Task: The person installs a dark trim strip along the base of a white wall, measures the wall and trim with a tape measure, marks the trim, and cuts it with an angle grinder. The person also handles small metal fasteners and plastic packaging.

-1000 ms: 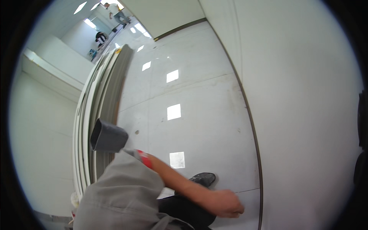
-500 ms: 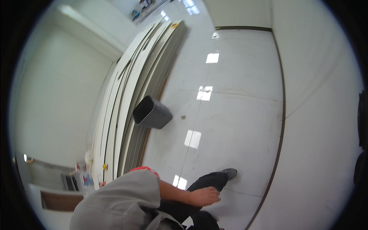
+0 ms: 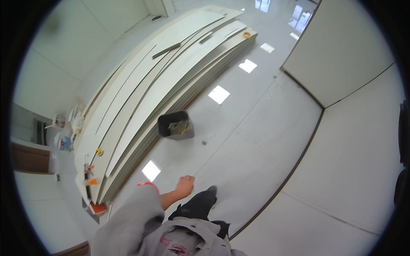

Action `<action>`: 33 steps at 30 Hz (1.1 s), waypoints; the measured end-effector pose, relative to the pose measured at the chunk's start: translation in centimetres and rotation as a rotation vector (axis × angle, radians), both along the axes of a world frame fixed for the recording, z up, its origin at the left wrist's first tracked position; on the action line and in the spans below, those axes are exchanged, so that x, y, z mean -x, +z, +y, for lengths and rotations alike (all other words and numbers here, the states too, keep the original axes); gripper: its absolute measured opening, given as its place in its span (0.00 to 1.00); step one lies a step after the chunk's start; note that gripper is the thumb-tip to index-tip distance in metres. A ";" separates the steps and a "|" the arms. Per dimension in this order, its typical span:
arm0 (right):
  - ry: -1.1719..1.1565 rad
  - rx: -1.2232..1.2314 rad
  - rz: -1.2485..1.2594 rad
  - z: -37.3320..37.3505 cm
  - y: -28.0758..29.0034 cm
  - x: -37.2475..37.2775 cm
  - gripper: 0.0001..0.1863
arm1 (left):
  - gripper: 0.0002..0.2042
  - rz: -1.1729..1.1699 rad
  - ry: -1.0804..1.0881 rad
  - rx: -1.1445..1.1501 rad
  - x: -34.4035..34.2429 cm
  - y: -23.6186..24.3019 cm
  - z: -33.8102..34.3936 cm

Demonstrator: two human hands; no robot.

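My left hand (image 3: 185,186) hangs low over the floor in front of my body, its fingers loosely curled in. Nothing shows in it, though the palm faces away. Beyond the hand, and apart from it, a dark grey bin (image 3: 188,134) stands upright on the floor with some light and yellowish scraps inside. Along the left lies a long stack of white panels (image 3: 141,111), right beside the bin. My right hand is out of sight. Below the left hand, my dark trouser leg (image 3: 196,207) is stretched forward in a step.
On the stack lie a grey strip (image 3: 166,50), a yellow tape roll (image 3: 247,35), a small yellow item (image 3: 99,151) and orange-and-black tools (image 3: 90,181). Bags and bottles (image 3: 64,141) sit past its left end. Shiny floor (image 3: 239,149) runs between stack and right-hand wall (image 3: 329,183).
My view has swung to the right and come closer to the stack. The bin's contents now show. My left hand appears further left and higher, and my leg has moved with the step.
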State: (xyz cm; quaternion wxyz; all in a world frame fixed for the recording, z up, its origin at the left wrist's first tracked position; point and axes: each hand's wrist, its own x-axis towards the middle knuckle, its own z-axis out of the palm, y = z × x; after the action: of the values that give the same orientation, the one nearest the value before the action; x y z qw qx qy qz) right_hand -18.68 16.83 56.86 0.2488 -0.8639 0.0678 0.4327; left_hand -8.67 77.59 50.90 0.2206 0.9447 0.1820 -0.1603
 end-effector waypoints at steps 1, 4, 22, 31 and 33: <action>0.039 0.002 0.021 -2.3 -1.3 -2.0 0.16 | 0.19 0.010 0.092 -0.010 -1.7 0.4 2.1; 0.171 -0.017 0.066 -7.9 -4.5 -6.8 0.17 | 0.20 -0.090 0.327 -0.020 -6.6 0.6 7.9; 0.169 -0.020 -0.153 36.4 8.2 -98.6 0.19 | 0.14 -0.034 0.759 0.160 -38.8 -0.7 31.2; 0.176 -0.106 -0.265 66.3 9.8 -133.6 0.21 | 0.08 0.239 1.160 0.534 -73.1 2.2 52.3; 0.406 -0.112 -0.152 74.2 12.6 -137.8 0.21 | 0.08 0.123 1.247 0.591 -82.8 4.6 59.8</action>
State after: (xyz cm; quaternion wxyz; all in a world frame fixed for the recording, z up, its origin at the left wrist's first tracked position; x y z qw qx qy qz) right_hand 119.16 91.00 69.50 0.2085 -0.8748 -0.1507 0.4106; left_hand 74.11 137.35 55.48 0.5092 0.5532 0.6517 -0.0997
